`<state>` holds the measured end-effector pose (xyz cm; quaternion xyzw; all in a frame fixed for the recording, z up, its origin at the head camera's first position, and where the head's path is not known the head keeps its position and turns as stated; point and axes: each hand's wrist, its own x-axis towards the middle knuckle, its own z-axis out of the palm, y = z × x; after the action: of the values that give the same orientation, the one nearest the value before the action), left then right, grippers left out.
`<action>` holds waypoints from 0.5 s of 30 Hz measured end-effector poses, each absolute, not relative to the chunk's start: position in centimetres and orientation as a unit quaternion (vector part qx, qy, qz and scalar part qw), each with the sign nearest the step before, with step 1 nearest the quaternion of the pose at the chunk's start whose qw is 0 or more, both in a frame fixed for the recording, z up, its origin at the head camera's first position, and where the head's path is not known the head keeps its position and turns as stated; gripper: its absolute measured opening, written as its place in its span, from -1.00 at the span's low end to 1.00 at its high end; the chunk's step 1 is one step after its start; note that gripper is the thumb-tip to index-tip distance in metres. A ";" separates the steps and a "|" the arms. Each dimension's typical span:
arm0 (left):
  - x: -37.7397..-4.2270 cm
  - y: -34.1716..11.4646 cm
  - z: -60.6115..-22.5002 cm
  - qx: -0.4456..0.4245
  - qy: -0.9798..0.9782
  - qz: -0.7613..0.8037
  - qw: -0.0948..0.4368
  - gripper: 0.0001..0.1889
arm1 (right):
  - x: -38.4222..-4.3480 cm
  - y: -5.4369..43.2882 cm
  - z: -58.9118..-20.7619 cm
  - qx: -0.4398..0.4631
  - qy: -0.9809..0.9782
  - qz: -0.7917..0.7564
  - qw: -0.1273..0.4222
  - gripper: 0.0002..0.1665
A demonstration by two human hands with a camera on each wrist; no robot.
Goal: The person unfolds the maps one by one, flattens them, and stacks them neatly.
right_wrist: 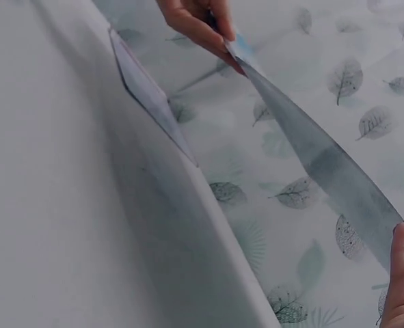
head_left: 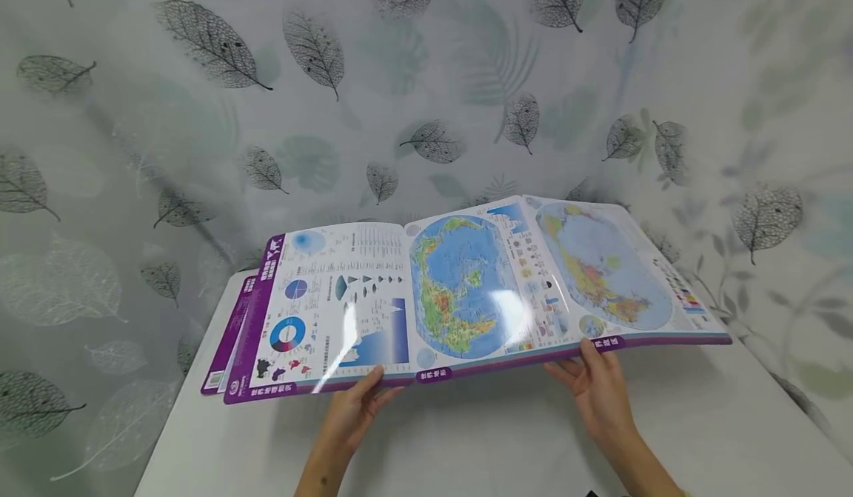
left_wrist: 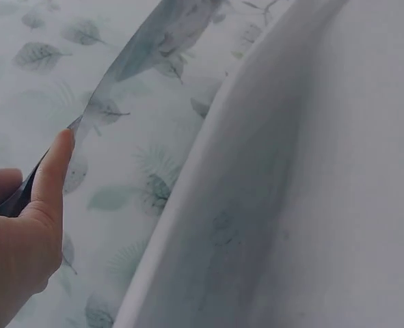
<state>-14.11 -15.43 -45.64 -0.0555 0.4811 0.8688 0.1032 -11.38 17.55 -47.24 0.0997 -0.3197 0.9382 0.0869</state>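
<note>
A glossy fold-out world map chart (head_left: 460, 289) with purple edging spans the middle of the head view, opened into three panels. Its left panel carries diagrams; the other two show world maps. My left hand (head_left: 353, 412) grips the near edge close to the first fold, thumb on the printed face and fingers beneath. Farther right, my right hand (head_left: 603, 389) pinches the same edge below the right-hand map. Seen edge-on in the right wrist view, the chart (right_wrist: 318, 150) stretches between both hands, raised off the table. The left wrist view shows my left hand (left_wrist: 27, 239) holding its edge.
Another purple-edged sheet (head_left: 229, 334) lies partly hidden under the chart's left end, on the white table (head_left: 466, 438). In the right wrist view a flat sheet (right_wrist: 147, 102) lies along the table's edge. A leaf-patterned curtain (head_left: 426, 75) hangs behind the table.
</note>
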 end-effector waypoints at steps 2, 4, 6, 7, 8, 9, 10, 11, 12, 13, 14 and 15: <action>-14.1 -15.4 -46.1 -0.065 0.481 0.868 0.107 -0.40 | -11.4 17.6 -47.7 0.097 -0.323 0.938 0.086 -0.56; -14.2 -15.3 -46.5 -0.076 0.479 0.867 0.112 -0.37 | -11.4 17.7 -48.1 0.093 -0.317 0.940 0.082 -0.56; -14.2 -15.2 -46.9 -0.089 0.477 0.866 0.119 -0.34 | -11.4 17.8 -48.6 0.083 -0.315 0.942 0.078 -0.57; -14.2 -15.2 -47.2 -0.094 0.474 0.867 0.123 -0.34 | -11.4 17.8 -48.8 0.077 -0.312 0.944 0.074 -0.58; -14.2 -15.1 -47.4 -0.100 0.469 0.869 0.125 -0.33 | -11.4 17.8 -49.1 0.070 -0.309 0.946 0.071 -0.59; -14.2 -15.1 -47.7 -0.102 0.467 0.869 0.128 -0.32 | -11.4 17.9 -49.4 0.062 -0.304 0.948 0.066 -0.60; -14.1 -15.1 -47.9 -0.105 0.464 0.870 0.129 -0.32 | -11.3 17.9 -49.6 0.054 -0.303 0.949 0.062 -0.61; -14.1 -15.0 -48.2 -0.107 0.462 0.870 0.132 -0.32 | -11.3 18.0 -49.9 0.047 -0.302 0.950 0.058 -0.63; -14.0 -15.0 -48.4 -0.109 0.459 0.872 0.133 -0.32 | -11.2 18.0 -50.1 0.040 -0.298 0.952 0.055 -0.64; -14.0 -14.9 -48.7 -0.110 0.455 0.873 0.134 -0.32 | -11.2 18.1 -50.4 0.035 -0.295 0.954 0.051 -0.65; -13.9 -14.9 -48.9 -0.114 0.453 0.874 0.134 -0.31 | -11.1 18.2 -50.6 0.028 -0.294 0.954 0.049 -0.66; -13.9 -14.8 -49.1 -0.117 0.450 0.875 0.135 -0.31 | -11.1 18.2 -50.8 0.022 -0.292 0.955 0.047 -0.67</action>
<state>-13.91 -14.80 -49.08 -0.1165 0.4501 0.8749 0.1353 -11.05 18.23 -50.78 0.0217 -0.2921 0.9550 0.0473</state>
